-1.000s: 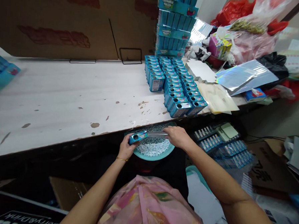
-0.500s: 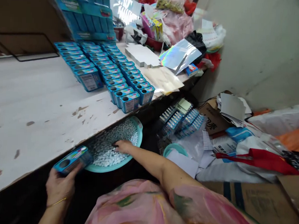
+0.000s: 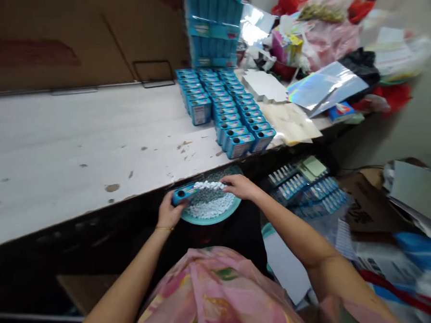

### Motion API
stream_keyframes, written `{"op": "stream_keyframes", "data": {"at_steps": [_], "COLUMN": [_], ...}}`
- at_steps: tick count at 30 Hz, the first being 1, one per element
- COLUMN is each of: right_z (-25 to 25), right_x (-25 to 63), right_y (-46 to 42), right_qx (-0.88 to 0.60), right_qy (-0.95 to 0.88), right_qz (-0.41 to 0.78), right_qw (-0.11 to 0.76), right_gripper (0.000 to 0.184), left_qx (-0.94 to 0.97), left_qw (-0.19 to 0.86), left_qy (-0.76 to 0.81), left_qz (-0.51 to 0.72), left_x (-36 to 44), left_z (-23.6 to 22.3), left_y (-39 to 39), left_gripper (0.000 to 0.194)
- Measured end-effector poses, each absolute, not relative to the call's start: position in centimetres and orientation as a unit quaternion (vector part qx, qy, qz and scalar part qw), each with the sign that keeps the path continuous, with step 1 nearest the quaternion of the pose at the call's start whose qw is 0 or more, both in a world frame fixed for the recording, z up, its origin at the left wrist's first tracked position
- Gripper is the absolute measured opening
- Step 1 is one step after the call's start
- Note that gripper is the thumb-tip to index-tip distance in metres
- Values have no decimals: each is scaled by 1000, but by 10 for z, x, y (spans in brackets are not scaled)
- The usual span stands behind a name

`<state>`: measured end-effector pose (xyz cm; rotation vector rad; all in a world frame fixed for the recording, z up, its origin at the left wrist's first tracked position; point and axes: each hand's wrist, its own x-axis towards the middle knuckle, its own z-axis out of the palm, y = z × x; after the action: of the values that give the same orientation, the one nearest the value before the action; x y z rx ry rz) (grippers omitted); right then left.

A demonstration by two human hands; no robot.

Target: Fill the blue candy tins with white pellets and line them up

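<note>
My left hand (image 3: 170, 210) is closed around a small blue printed box (image 3: 184, 193) with a dark round spot on its end, tilted above the near left rim of a turquoise basin (image 3: 230, 211). White pellets (image 3: 207, 208) fill much of the basin. A long raised heap of white pellets (image 3: 210, 185) stretches from the box to the fingertips of my right hand (image 3: 239, 186). Those fingers are closed at the heap's right end; whatever carries the pellets is hidden beneath them.
Rows of similar blue boxes (image 3: 225, 109) stand on the white worktable (image 3: 93, 145), below a tall wrapped stack (image 3: 217, 31). White card sheets (image 3: 264, 87) lie to their right. Low on the right are more packed boxes (image 3: 308, 185). The table edge runs just beyond the basin.
My right hand has risen out of the pellets, and a long heap of them now spans toward the box. The left hand keeps the box beside the basin. The view has turned left.
</note>
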<state>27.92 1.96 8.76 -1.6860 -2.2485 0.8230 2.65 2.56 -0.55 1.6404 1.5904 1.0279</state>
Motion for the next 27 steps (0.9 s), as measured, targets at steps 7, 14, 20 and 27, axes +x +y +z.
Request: {"op": "stream_keyframes", "data": {"at_steps": [7, 14, 20, 27], "right_z": [128, 148, 150, 145], "right_x": [244, 224, 217, 210], "right_y": [20, 21, 17, 7], "right_qx": [-548, -517, -499, -478], "right_qy": [-827, -849, -860, -876], "right_qz": [116, 49, 30, 0], "right_qw": [-47, -96, -98, -65], "right_gripper": [28, 28, 25, 28], "left_qx": [658, 659, 655, 638], "left_qw": [294, 287, 282, 299], "left_qy": [584, 594, 607, 600], "left_qz": [374, 361, 351, 380], "left_x": [33, 27, 29, 31], "left_z": [-13, -20, -21, -18], "left_y": [25, 27, 29, 28], "left_gripper": [38, 40, 40, 39]}}
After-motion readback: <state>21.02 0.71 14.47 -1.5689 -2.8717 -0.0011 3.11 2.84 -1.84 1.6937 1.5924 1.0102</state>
